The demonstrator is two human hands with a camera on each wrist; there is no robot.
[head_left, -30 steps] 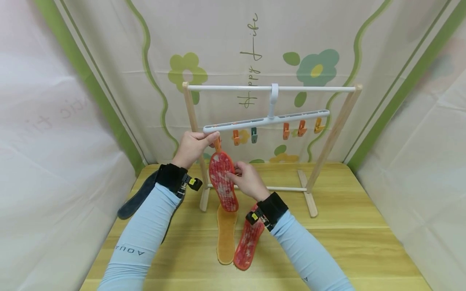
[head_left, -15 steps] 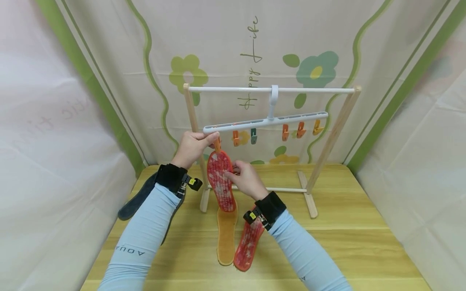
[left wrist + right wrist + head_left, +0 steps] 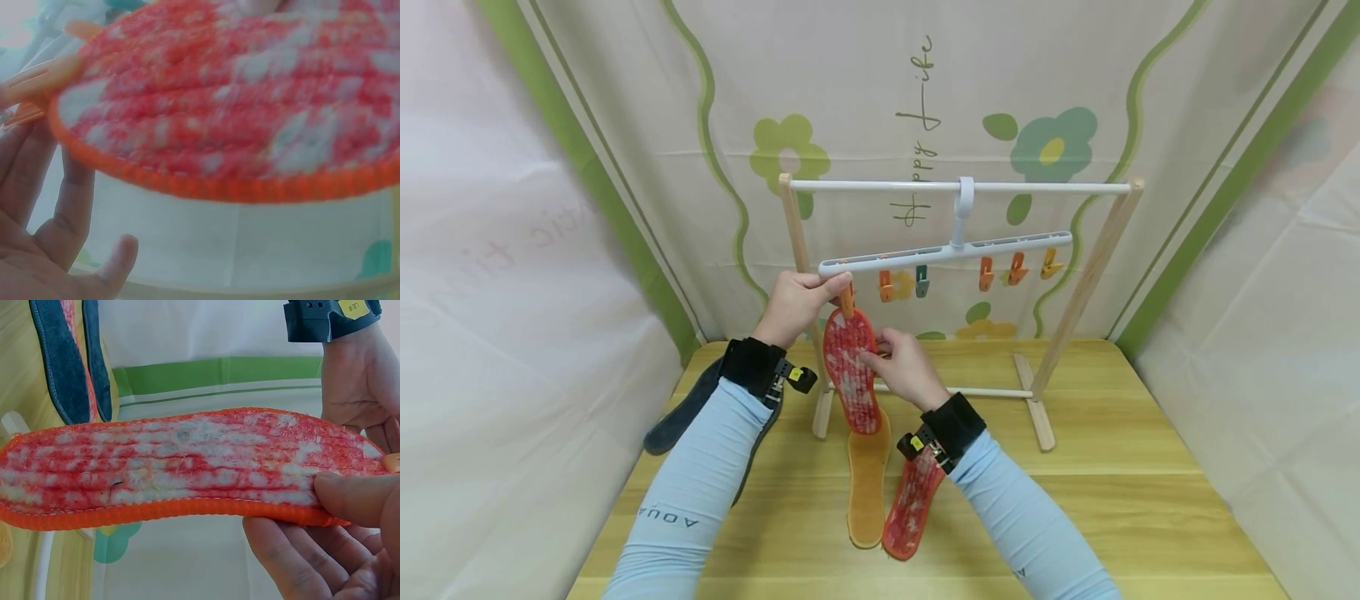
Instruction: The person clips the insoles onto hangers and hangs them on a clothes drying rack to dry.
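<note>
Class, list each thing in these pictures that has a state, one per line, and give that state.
Left hand: pinches the orange clip.
Right hand: holds the red insole, upright at that clip.
Second red insole: flat on the table.
Tan insole: flat.
Dark insole: flat, left.
Hanger: hung on the rack rail.
Other clips: empty.

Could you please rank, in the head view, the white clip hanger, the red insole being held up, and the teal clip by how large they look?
1. White clip hanger, the longest.
2. Red insole, held by the right hand; it is nearer the camera, so the gap is unsure.
3. Teal clip, plainly smallest.
</note>
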